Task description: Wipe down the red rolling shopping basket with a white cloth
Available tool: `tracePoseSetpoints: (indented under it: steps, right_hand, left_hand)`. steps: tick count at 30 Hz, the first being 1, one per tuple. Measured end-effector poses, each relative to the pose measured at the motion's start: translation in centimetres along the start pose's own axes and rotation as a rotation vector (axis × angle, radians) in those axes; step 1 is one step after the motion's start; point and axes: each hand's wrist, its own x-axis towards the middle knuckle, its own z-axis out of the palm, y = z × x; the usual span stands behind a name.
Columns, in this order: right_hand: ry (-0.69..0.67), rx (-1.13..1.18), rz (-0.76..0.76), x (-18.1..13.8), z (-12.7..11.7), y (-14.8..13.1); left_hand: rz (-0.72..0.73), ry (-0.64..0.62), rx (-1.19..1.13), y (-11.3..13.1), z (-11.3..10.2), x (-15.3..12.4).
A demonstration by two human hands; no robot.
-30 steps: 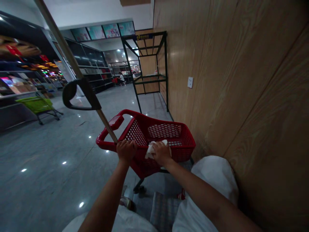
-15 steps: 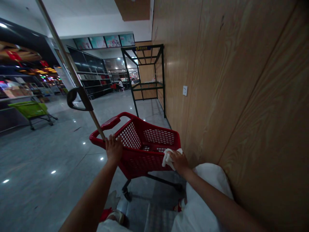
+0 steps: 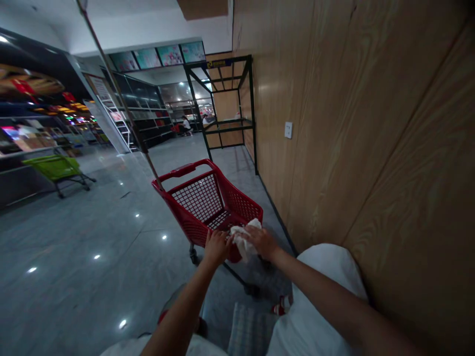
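Note:
A small red plastic shopping cart (image 3: pixel 202 198) stands on the grey floor in front of me, its handle on the far side. My left hand (image 3: pixel 216 246) grips the cart's near rim, fingers curled over it. My right hand (image 3: pixel 261 241) presses a crumpled white cloth (image 3: pixel 243 236) against the same rim, just right of my left hand. A long thin pole (image 3: pixel 122 104) rises from the cart's left corner toward the ceiling.
A wood-panelled wall (image 3: pixel 352 123) runs close along the right, with a white socket (image 3: pixel 288 130). A black metal shelf frame (image 3: pixel 226 109) stands farther down that wall. A green cart (image 3: pixel 55 168) sits at far left by lit shelves. A small mat (image 3: pixel 248 331) lies near my feet.
The cart has turned and moved away, its handle now far from me. My left hand left the pole and handle corner for the near rim. My right hand with the cloth moved left beside it.

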Motion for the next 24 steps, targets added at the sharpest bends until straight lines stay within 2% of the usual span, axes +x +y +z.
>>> tracePoseSetpoints:
  steps: [2,4,6,8,11,13,16,20,22,24]
  right_hand:
    - [-0.017,-0.008,0.078,0.6,-0.7,1.8]
    - [-0.05,-0.003,0.097,1.6,-1.3,2.3]
    - [-0.074,0.001,0.069,2.5,-1.4,1.0]
    - [-0.071,0.005,0.011,3.1,-1.0,-1.5]
    - [-0.024,0.034,-0.013,3.1,0.2,-5.1]
    - [-0.009,0.072,-0.039,2.6,0.7,-5.6]
    - [-0.025,0.099,-0.098,1.5,0.6,-3.3]
    - [-0.034,0.076,0.008,0.4,-0.2,0.6]
    - [-0.021,0.068,0.06,0.0,-0.2,0.7]
    - [-0.001,0.07,0.093,-0.1,0.0,-0.6]
  left_hand:
    - [-0.006,-0.006,0.041,-0.4,0.3,-0.7]
    - [-0.044,0.013,0.073,-0.4,0.4,-0.9]
    - [-0.088,0.023,0.086,-0.2,0.6,-0.8]
    - [-0.099,0.028,0.086,-0.2,0.8,-0.7]
    - [-0.061,0.053,0.078,-0.7,1.0,-1.2]
    - [-0.019,0.076,0.07,-1.3,1.0,-1.9]
    - [0.024,0.108,0.043,-1.9,1.0,-3.0]
    - [0.014,0.133,-0.008,-1.2,1.4,-3.6]
    - [-0.002,0.144,-0.023,-0.4,1.8,-3.5]
    - [-0.026,0.155,-0.027,0.3,2.2,-3.3]
